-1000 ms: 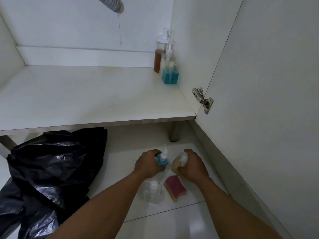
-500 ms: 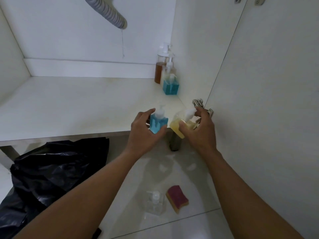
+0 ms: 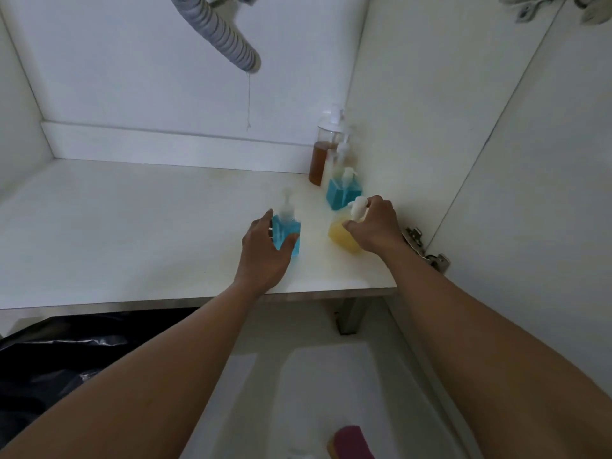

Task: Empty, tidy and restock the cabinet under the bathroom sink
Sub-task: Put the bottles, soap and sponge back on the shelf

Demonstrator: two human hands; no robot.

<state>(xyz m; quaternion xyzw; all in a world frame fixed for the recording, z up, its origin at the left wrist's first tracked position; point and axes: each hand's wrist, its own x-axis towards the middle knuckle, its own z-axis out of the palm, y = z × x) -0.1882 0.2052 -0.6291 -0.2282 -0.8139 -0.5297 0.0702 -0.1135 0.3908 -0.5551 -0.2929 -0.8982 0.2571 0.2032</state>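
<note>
- Gripping a square clear-plastic pump bottle of blue liquid [image 3: 287, 234], the left hand [image 3: 265, 251] has thumb and fingers wrapped round its sides. It's upright on the smooth white cabinet floor [image 3: 132, 226], near the front edge.
- Just to its right, the right hand [image 3: 376, 230] is curled round a tilted, rounded clear pump bottle of yellow liquid [image 3: 341, 239].
- Back right corner: tall round amber-filled bottle [image 3: 319, 162], second blue square bottle [image 3: 342, 194].
- Overhead hangs a ribbed grey hose [image 3: 222, 33].

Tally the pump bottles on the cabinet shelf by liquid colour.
Blue: 2, the near blue bottle and the back blue bottle
Yellow: 1, the yellow bottle
Brown: 1, the brown bottle
Whitish: 1, the whitish bottle
Total: 5
</note>
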